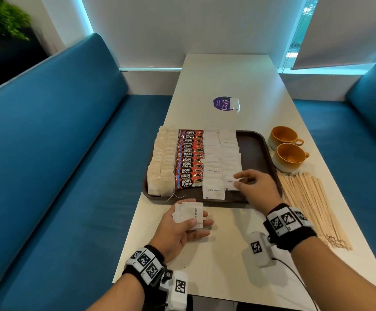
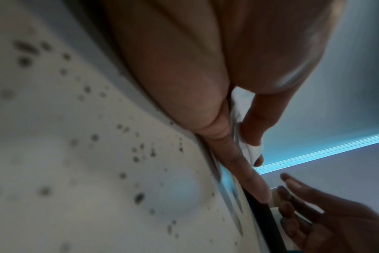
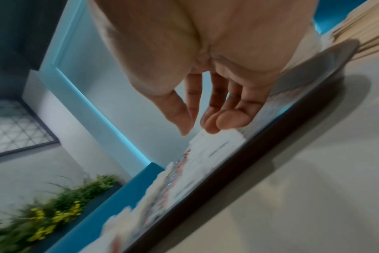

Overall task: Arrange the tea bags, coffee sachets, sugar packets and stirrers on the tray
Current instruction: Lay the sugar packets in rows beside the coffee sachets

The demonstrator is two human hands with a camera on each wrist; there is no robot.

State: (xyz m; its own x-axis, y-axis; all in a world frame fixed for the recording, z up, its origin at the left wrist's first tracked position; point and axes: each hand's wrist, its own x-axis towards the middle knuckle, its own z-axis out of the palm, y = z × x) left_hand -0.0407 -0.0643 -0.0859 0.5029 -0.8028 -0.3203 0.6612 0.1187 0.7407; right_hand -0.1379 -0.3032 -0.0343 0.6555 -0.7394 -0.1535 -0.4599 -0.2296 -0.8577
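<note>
A dark brown tray (image 1: 254, 153) holds two columns of tea bags (image 1: 162, 162), a row of red coffee sachets (image 1: 190, 158) and two columns of white sugar packets (image 1: 223, 153). My left hand (image 1: 196, 221) is just in front of the tray and grips a small stack of sugar packets (image 1: 189, 213); in the left wrist view this stack (image 2: 254, 150) is pinched between thumb and fingers. My right hand (image 1: 238, 181) hovers over the front of the right sugar column, fingers relaxed, touching the nearest packet (image 1: 229, 181). Wooden stirrers (image 1: 312, 205) lie on the table right of the tray.
Two yellow cups (image 1: 283, 135) (image 1: 291, 156) stand beyond the stirrers at the tray's right. One loose tea bag (image 1: 234, 104) lies on a purple sticker farther up the table. Blue benches flank the white table (image 1: 205, 261). The tray's right strip is bare.
</note>
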